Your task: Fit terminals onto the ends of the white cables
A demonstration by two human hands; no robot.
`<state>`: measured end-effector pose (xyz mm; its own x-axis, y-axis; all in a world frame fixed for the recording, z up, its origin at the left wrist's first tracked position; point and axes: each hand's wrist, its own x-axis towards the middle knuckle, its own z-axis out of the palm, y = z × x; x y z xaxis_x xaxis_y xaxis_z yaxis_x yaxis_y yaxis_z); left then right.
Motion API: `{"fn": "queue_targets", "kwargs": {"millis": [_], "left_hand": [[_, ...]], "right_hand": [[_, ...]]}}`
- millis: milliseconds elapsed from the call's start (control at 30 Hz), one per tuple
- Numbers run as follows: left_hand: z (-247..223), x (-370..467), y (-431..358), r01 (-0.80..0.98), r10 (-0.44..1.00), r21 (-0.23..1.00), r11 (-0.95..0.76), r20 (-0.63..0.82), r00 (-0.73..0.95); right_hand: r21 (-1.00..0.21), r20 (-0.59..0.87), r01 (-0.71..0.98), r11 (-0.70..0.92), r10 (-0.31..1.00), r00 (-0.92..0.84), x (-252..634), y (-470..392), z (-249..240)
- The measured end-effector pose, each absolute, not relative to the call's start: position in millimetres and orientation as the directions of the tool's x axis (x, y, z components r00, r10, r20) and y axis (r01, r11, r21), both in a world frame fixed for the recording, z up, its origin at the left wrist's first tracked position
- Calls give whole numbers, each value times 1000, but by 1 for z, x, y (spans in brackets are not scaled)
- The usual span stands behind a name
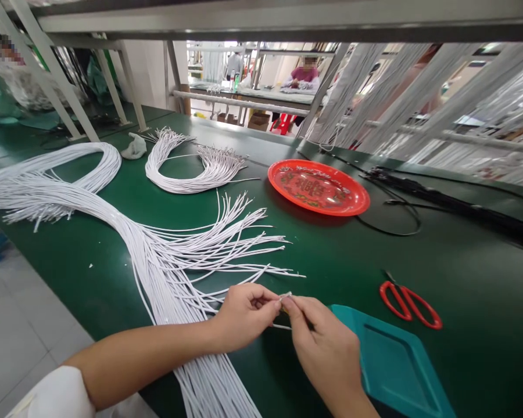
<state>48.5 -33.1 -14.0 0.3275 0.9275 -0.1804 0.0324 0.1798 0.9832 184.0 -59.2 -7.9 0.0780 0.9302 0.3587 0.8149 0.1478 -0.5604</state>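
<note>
My left hand (246, 316) and my right hand (326, 348) meet fingertip to fingertip above the table, both closed in a pinch. Between them is the pale end of a white cable (286, 295); a small yellowish bit shows beneath, too hidden to name. A short white length (281, 327) also shows below the fingertips. Under my left forearm runs a thick bundle of white cables (157, 270), its loose ends fanned out to the right. Just right of my right hand lies a teal plastic tray (392, 354), partly covered by that hand.
Red-handled scissors (407, 302) lie to the right on the green table (340, 261). Farther back are a red patterned plate (283, 174), a curled white cable bundle (169, 183) and black cables (462, 206). White strands (366, 87) hang behind; a metal shelf beam (261, 20) crosses overhead. Another person (305, 75) sits far off.
</note>
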Motion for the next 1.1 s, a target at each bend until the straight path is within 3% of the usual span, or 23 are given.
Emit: {"fn": "queue_targets", "kwargs": {"millis": [100,133,200,333,533,667,767,900,967,1100], "left_hand": [[-18,49,-34,128,949,988,84,-119,294],[-19,49,-35,140,951,988,64,-103,292],[-21,50,-34,132,953,990,52,-89,290],[-21,50,-29,46,956,992,120,-128,263],[-18,49,-25,-46,935,978,205,-182,306],[-22,49,-27,-50,923,978,201,-173,343],[-24,48,-28,22,923,986,167,-165,347],[-28,47,-29,221,934,973,61,-133,332],[-31,48,-28,224,919,969,100,-176,354],[-36,51,-25,165,899,967,192,-241,365]], "right_hand": [[-139,580,924,357,785,-216,187,-59,-10],[-43,597,918,395,747,-293,189,-59,-9],[34,586,895,444,717,-378,191,-58,-6],[-110,439,869,482,809,-392,194,-62,-1],[-466,326,870,164,945,-3,195,-63,2],[-576,262,799,173,965,-20,191,-55,3],[-521,339,813,259,937,-81,190,-53,0],[-243,527,886,394,821,-221,192,-56,-5],[-164,501,903,397,822,-271,194,-58,-4],[-160,399,926,341,881,-256,206,-60,3]]}}
